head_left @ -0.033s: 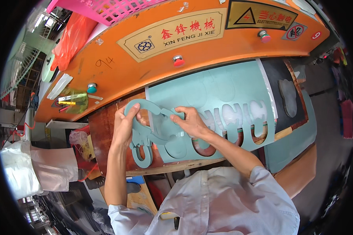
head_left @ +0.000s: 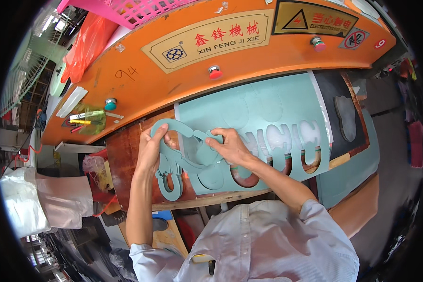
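Observation:
My left hand (head_left: 149, 149) pinches a curved blue-green cut-out piece (head_left: 176, 125), thumb on top, above the left part of the work surface. My right hand (head_left: 232, 149) has its thumb and fingers closed on the right end of blue-green cut material; whether this is the same piece I cannot tell. Beneath my hands lie more loose cut-outs, including a U-shaped stack (head_left: 174, 191). The large blue-green sheet (head_left: 211, 105) spreads to the right, with a row of U-shaped openings along its near side. Pale rounded pieces (head_left: 278, 139) show within some openings.
An orange machine beam (head_left: 141, 89) with push buttons spans the far side. A dark pad (head_left: 324, 89) carrying a grey sole-shaped piece (head_left: 346, 117) lies at right. At upper left are a pink basket (head_left: 141, 14) and a red plastic bag (head_left: 85, 49). A wooden edge (head_left: 211, 201) runs nearest me.

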The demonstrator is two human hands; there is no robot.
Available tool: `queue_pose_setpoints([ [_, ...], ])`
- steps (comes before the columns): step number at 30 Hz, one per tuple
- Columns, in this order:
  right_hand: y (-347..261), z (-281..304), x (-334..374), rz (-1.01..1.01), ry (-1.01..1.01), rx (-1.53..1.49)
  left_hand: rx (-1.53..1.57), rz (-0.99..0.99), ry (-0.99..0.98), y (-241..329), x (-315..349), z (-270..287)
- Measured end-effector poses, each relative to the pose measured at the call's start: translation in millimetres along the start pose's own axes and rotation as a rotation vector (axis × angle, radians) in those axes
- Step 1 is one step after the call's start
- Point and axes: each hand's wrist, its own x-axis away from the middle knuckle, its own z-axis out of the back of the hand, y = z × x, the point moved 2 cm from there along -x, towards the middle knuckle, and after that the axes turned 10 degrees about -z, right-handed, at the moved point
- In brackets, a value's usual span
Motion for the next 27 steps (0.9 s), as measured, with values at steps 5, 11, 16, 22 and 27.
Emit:
queue_pose_setpoints([
  [5,6.1,15.9,-26.2,0.333,0.256,0.150,0.041,0.102,0.073,-49.2,-14.6,17.7],
  [11,-1.6,25.9,-36.9,0.494,0.403,0.324,0.014,0.021,0.036,-60.5,-16.9,17.9],
  [16,-15.2,21.4,-15.1,0.466,0.362,0.289,-0.005,0.003,0.035,-58.7,-17.1,19.6],
  [22,-26.8,22.1,-10.9,0.759,0.645,0.280,-0.007,-0.016,0.052,-58.6,-13.6,20.2],
  [27,-8.8,24.7,-21.9,0.289,0.290,0.184,0.036,-0.049,0.057,-57.5,-12.7,18.7],
])
